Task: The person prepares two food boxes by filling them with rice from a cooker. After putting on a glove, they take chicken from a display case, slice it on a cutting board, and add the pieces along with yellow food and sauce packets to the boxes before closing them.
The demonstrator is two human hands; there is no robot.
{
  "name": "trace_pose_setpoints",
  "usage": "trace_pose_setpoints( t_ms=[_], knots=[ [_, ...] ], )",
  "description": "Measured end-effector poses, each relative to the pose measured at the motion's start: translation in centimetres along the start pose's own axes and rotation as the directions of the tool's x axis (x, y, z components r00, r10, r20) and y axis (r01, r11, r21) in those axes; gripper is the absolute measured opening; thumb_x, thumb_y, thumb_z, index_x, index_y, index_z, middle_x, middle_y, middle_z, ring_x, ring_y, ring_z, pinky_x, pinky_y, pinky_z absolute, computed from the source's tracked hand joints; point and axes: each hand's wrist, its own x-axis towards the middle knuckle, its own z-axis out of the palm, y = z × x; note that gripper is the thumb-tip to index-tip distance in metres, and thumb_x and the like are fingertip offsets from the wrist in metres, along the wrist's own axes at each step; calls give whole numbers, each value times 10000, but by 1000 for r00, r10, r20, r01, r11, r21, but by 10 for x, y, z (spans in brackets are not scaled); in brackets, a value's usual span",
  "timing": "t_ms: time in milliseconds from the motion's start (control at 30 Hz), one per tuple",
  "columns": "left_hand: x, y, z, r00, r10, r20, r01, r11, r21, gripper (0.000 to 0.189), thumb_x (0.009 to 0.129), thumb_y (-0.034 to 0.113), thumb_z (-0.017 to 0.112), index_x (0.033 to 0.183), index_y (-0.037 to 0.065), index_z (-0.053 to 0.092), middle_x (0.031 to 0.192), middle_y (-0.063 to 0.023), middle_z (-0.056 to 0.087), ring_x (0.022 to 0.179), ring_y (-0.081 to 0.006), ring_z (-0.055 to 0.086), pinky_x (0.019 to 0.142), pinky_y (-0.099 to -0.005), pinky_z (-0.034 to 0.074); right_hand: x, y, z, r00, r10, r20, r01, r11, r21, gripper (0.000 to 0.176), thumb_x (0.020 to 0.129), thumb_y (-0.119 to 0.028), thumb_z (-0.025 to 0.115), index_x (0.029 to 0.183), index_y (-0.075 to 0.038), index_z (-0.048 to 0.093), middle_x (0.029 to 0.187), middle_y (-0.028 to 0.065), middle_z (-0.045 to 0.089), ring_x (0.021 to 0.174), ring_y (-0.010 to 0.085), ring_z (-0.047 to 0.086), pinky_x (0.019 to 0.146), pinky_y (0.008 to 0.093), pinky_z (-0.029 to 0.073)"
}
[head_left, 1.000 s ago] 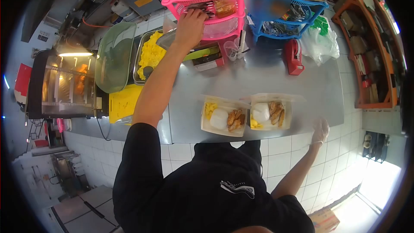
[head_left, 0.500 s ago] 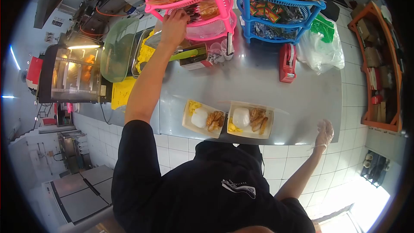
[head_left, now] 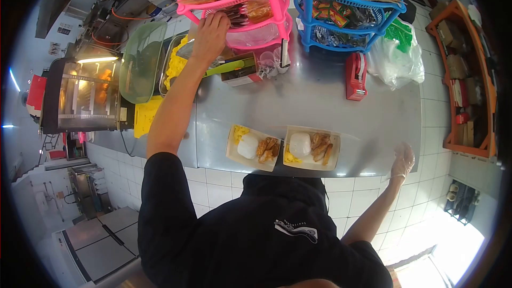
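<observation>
My left hand (head_left: 211,36), bare, is at the front of the middle tier of a pink rack (head_left: 278,8). Its fingers are curled beside dark sachets (head_left: 234,15); what they hold, if anything, is hidden. My right hand (head_left: 402,161), in a clear plastic glove, rests at the right front edge of the steel table (head_left: 373,128) with loosely stretched fingers and nothing in it. Between my hands, near the front edge, two open paper boxes, a left box (head_left: 230,152) and a right box (head_left: 334,152), each hold white rice, browned meat pieces and something yellow.
A blue rack (head_left: 349,5) of packets stands at the back right, with a red tape dispenser (head_left: 355,82) and a plastic bag (head_left: 397,64) nearby. At left are a yellow-filled container (head_left: 175,66), a green lid (head_left: 143,61), a green-handled utensil (head_left: 229,68) and a lit display case (head_left: 88,93).
My left hand has drawn back slightly at the pink rack, and more dark sachets show beside it. My right hand stays at the table edge; the boxes keep their places.
</observation>
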Motion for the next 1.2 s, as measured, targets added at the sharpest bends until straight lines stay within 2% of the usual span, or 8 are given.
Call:
trace_pose_setpoints(
  t_ms=[267, 333, 433, 600, 767, 867, 1100, 1200],
  knots=[
    [-43, 41, -88, 864, -350, -362, 100, 824, -557, 93, 983, 101, 598, 1049, 38, 576, 815, -91, 660, 644, -252, 618, 671, -311, 484, -79, -126, 27, 944, -321, -77, 327, 939, 103, 273, 973, -157, 644, 1139, 56, 676, 988, 99, 685, 910, 183, 656, 865, 322, 529],
    [-60, 71, -129, 859, -489, -152, 79, 419, -905, 159, 991, 178, 640, 1069, 56, 574, 797, -27, 655, 630, -113, 596, 581, -237, 445, -124, -177, 51, 925, -370, 93, 351, 920, 173, 234, 962, -111, 620, 1115, 53, 688, 973, 109, 693, 897, 192, 658, 864, 333, 533],
    [-109, 107, -170, 872, -184, 454, 416, -214, -884, 480, 766, 300, 896, 1044, 72, 577, 740, 50, 579, 672, -13, 508, 598, -192, 387, -193, -193, 100, 732, -411, 543, 184, 887, 424, 378, 938, -191, 643, 1256, 10, 609, 1083, 144, 684, 987, 223, 668, 887, 354, 526],
    [-183, 165, -161, 599, 433, 673, 787, -167, -594, 181, 881, 123, 778, 930, 29, 632, 849, -12, 691, 840, -67, 621, 763, -249, 509, -262, -156, 148, 311, -141, 940, -326, 913, 245, 592, 822, -265, 835, 1267, 1, 549, 1096, 132, 655, 1020, 190, 631, 872, 364, 533],
    [-215, 178, -154, 723, 378, 578, 666, -162, -728, 131, 973, 93, 622, 1058, 12, 681, 818, -118, 735, 722, -209, 712, 684, -329, 528, -282, -105, 145, 386, -160, 908, -354, 884, 306, 417, 852, -93, 786, 1199, -1, 575, 1068, 117, 654, 833, 156, 664, 727, 287, 552],
    [-216, 169, -159, 819, 331, 468, 462, 104, -881, 138, 971, 110, 616, 1055, 23, 682, 858, -155, 729, 744, -296, 723, 689, -362, 544, -284, -110, 137, 463, 157, 872, -538, 832, 136, 312, 858, -17, 721, 1150, 21, 618, 977, 117, 674, 696, 170, 668, 666, 317, 557],
    [-218, 146, -139, 878, -126, 461, 467, 428, -774, 179, 962, 122, 616, 1099, 26, 678, 919, -168, 724, 779, -339, 708, 696, -389, 558, -249, -92, 151, 860, 212, 464, -493, 580, 649, 390, 922, -105, 694, 1253, 49, 559, 1011, 125, 655, 888, 205, 665, 804, 346, 558],
    [-221, 146, -129, 894, -193, 404, 434, 593, -678, 214, 945, 150, 648, 1112, 20, 679, 943, -154, 726, 770, -335, 707, 696, -373, 559, -235, -85, 133, 866, 220, 449, -467, 677, 568, 348, 944, -133, 680, 1232, 26, 564, 1028, 108, 639, 932, 205, 652, 871, 339, 539]
  ],
)
